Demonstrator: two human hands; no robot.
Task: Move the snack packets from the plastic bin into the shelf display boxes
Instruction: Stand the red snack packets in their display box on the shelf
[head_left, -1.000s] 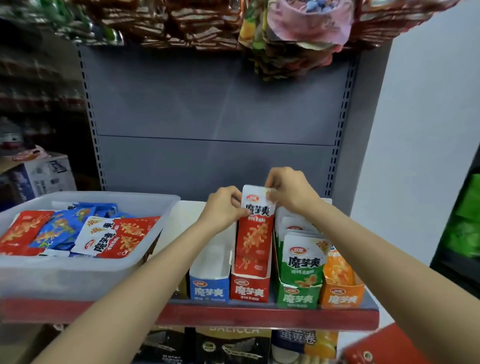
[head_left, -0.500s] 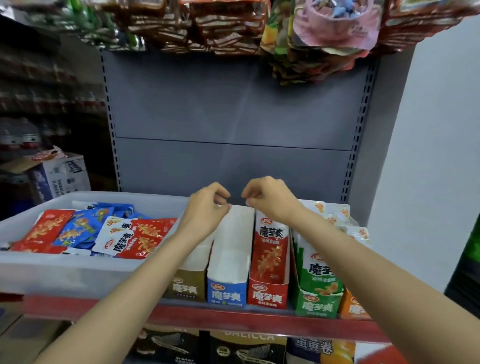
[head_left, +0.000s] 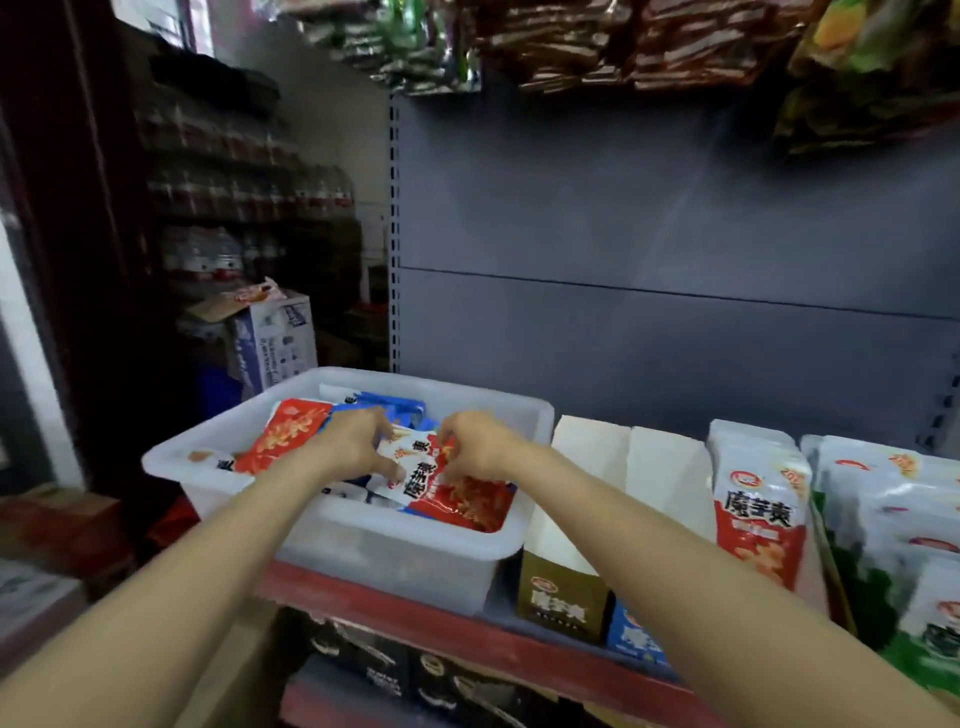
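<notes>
We have both hands in the plastic bin (head_left: 218, 447); our left hand (head_left: 353, 441) and right hand (head_left: 475, 444) each curl fingers onto one red-and-white snack packet (head_left: 447, 488); it lies under and between both grips.

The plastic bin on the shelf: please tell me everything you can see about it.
The plastic bin is a rectangular tub of translucent white plastic with a thick rolled rim and rounded corners. It stands upright on the red-edged shelf, left of the brown display box. Inside lie red and blue snack packets in a loose heap. The left hand and right hand reach in, both gripping a red-and-white packet.
</notes>
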